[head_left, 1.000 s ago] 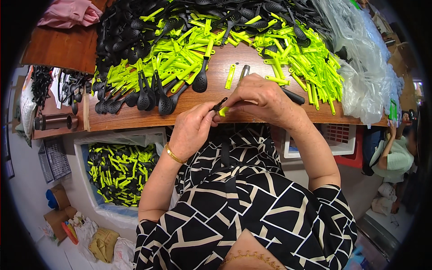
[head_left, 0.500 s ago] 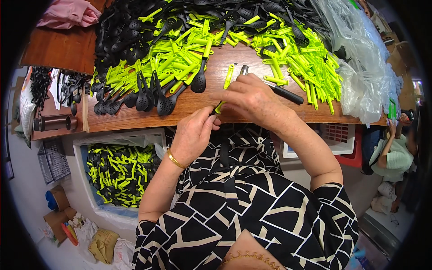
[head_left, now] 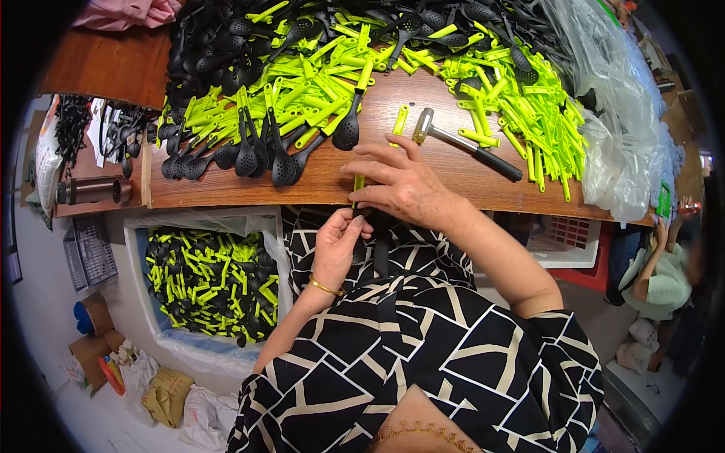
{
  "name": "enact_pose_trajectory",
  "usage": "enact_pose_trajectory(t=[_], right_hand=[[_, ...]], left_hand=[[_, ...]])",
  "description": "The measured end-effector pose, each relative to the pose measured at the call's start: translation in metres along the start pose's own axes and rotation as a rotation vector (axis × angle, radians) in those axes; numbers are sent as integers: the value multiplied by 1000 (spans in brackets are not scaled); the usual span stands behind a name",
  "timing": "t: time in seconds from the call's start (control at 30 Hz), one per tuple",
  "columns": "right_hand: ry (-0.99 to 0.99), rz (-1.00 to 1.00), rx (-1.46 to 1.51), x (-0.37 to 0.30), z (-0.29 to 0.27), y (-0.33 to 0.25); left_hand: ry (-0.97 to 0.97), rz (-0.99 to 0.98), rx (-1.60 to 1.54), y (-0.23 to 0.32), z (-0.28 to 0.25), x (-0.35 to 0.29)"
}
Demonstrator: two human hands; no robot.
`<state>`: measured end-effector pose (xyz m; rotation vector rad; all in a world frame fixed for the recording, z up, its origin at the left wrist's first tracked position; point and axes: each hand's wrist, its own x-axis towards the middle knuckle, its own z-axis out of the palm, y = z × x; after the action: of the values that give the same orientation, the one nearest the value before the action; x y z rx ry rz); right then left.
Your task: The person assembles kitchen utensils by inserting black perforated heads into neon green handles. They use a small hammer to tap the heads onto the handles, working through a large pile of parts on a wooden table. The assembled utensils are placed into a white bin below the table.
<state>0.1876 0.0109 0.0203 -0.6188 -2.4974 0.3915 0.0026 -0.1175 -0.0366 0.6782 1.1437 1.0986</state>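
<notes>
My left hand (head_left: 337, 240) pinches a black utensil shaft at the table's front edge. A lime-green handle (head_left: 359, 181) stands up from that shaft; the utensil's other end is hidden. Over the handle, my right hand (head_left: 411, 189) spreads its fingers, some of them touching it. Just beyond lies a loose green handle (head_left: 400, 121). Beside it is a small hammer (head_left: 472, 147) with a black grip, its head toward the middle. Several black slotted spoons (head_left: 284, 162) lie in a row to the left, heads toward me; one with a green handle (head_left: 347, 130) lies nearest my hands.
Heaps of green handles (head_left: 302, 98) (head_left: 521, 113) flank the wooden table (head_left: 389, 94), with black spoons (head_left: 215, 53) piled behind. Clear plastic sheeting (head_left: 612, 151) covers the right side. Below left stands a lined bin (head_left: 283, 294) of green-and-black utensils. Another person (head_left: 661, 264) is at far right.
My left hand has moved down toward me and turned the shaft, so the green handle now points away from me. The right hand's fingers have spread, and the hammer is more fully visible.
</notes>
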Motion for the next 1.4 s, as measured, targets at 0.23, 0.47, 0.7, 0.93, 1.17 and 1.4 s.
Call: enact_pose_trajectory(t=[0.23,0.47,0.7,0.93,1.17,1.4], right_hand=[[90,461,-44,-15,26,-35],[71,459,-33,-8,24,-36],[317,253,-98,-21,-28,23],[249,620,-458,-45,-86,128],[1017,646,250,-72,-77,135],[1212,620,465,-81,-75,141]], left_hand=[[97,53,142,-10,1,0],[95,65,10,-24,-4,5],[-32,-68,159,53,-13,-1],[461,742,1139,153,-20,75],[-144,782,1015,150,83,104],[-217,817,1380,99,196,225]])
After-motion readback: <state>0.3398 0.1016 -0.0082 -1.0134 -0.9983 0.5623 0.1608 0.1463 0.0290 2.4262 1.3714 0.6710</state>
